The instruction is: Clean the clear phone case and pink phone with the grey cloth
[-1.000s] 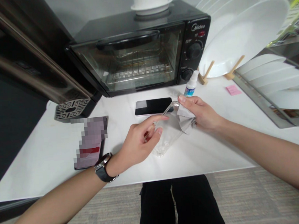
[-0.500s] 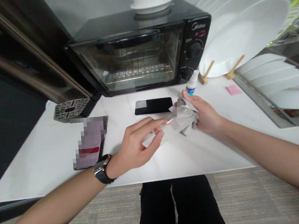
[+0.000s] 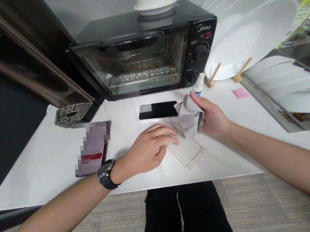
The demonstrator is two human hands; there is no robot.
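Clear plastic phone case [image 3: 188, 152] lies steadied under the loosely open left hand [image 3: 146, 147], fingers seemingly on its edge, while the right hand [image 3: 212, 118] closes firmly on a grey microfiber cloth [image 3: 189, 117].

- A toaster oven [image 3: 131, 60] is sitting behind a smartphone [image 3: 157, 110] on the countertop [image 3: 49, 174]
- A phone case [image 3: 188, 152] is lying before the smartphone
- A spray bottle [image 3: 198, 85] is standing right of the smartphone
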